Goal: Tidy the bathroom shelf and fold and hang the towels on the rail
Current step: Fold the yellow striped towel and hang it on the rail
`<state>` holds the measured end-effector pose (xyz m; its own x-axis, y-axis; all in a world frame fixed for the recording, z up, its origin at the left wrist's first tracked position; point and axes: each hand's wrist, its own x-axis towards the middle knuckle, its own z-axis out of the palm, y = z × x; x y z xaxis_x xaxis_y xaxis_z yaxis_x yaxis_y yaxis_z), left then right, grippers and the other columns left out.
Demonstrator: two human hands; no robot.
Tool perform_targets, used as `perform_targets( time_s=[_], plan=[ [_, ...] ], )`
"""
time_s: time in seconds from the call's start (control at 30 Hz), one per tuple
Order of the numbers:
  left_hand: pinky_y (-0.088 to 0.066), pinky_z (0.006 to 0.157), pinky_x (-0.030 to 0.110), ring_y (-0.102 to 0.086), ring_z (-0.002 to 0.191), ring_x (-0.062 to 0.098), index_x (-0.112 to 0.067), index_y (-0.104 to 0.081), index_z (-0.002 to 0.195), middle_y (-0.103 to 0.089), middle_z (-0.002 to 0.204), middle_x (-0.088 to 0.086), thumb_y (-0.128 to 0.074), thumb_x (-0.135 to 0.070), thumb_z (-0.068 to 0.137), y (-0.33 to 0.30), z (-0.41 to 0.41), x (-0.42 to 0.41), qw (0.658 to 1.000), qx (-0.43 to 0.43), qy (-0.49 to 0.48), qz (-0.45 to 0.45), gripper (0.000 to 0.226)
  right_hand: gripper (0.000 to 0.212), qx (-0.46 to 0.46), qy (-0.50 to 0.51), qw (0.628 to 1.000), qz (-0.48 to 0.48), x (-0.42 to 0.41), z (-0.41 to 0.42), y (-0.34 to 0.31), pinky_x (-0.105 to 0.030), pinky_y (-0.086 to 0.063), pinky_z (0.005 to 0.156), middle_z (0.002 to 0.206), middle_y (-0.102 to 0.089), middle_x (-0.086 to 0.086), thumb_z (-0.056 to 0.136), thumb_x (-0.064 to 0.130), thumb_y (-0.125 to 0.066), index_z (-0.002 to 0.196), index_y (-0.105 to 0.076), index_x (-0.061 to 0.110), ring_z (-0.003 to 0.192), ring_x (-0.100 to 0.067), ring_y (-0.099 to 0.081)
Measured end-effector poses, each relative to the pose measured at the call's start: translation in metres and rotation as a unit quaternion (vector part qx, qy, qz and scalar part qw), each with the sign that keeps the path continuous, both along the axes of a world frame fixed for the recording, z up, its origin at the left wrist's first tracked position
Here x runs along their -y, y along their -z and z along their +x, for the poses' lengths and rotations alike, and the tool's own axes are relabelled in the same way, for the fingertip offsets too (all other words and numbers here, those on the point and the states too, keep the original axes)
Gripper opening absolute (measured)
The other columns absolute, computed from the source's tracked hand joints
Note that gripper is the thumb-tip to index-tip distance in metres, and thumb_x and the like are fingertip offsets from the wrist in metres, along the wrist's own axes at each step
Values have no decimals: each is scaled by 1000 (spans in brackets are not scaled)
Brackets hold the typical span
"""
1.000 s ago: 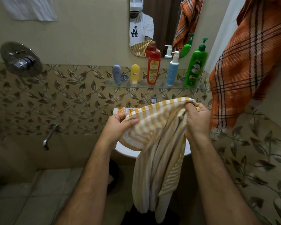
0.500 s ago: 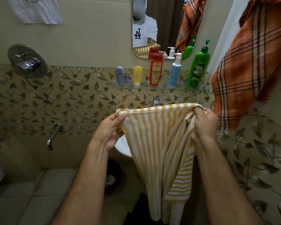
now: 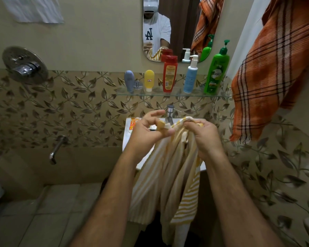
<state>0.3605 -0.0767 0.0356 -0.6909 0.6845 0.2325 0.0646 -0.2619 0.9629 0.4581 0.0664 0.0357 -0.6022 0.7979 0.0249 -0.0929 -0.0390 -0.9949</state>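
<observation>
A yellow-and-white striped towel (image 3: 169, 172) hangs bunched in front of me over the sink. My left hand (image 3: 146, 131) pinches one top corner between thumb and fingers. My right hand (image 3: 202, 136) grips the gathered top edge close beside it. An orange plaid towel (image 3: 275, 72) hangs at the upper right. The glass shelf (image 3: 219, 95) on the wall carries a grey tube (image 3: 129, 81), a yellow tube (image 3: 149, 79), a red bottle (image 3: 169, 73), a blue pump bottle (image 3: 190, 76) and a green pump bottle (image 3: 216, 68), all upright in a row.
A white sink (image 3: 128, 138) with a chrome tap (image 3: 169, 113) sits below the shelf. A mirror (image 3: 177, 24) is above the shelf. A shower mixer (image 3: 24, 65) and a spout (image 3: 58, 147) are on the left wall. A white cloth (image 3: 34, 9) hangs top left.
My hands have come together from spread apart, so the towel's top edge, earlier stretched wide, is now gathered and the towel hangs in folds.
</observation>
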Motion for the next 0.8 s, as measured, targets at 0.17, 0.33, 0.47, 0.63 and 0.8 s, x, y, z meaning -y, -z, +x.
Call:
perform_targets(
  time_s=[0.17,0.33,0.47,0.63,0.8],
  plan=[
    [-51,94,31,-60,112,13,-17,-67,75,-64,109,-5,-75,-5,74,16,1,-16,992,-2,127,-26,15,6,-6,-155,988,17,16,-3,-15,-34,-55,70,75,-69,-11,85,2,-70,85,-65,3,74,-22,-65],
    [-50,73,22,-59,74,7,-17,-60,71,-62,73,-7,-77,0,77,19,-2,-14,996,-22,79,-37,25,22,-10,-238,971,-3,9,6,-17,-32,-57,74,90,-70,-11,92,-8,-55,109,-62,3,80,-19,-67],
    [-50,74,31,-57,72,7,-22,-56,62,-59,67,-11,-82,-3,76,20,-12,-10,995,-64,-40,-61,35,30,41,-223,973,36,3,9,-12,-31,-55,74,88,-68,-11,88,-2,-66,113,-61,12,80,-20,-67],
    [-52,72,33,-57,68,6,-17,-58,66,-63,69,-6,-81,-6,78,16,-18,-4,981,-124,-140,-56,28,10,143,-223,962,70,0,13,-13,-32,-51,67,81,-66,-12,84,1,-72,92,-68,4,72,-21,-63],
    [-50,73,17,-63,76,2,-3,-61,72,-66,75,-4,-80,-6,79,9,-22,7,969,-140,-201,-41,20,18,295,-91,924,225,-7,16,3,-26,-39,54,61,-58,1,79,9,-62,62,-59,16,58,-15,-52]
  ],
)
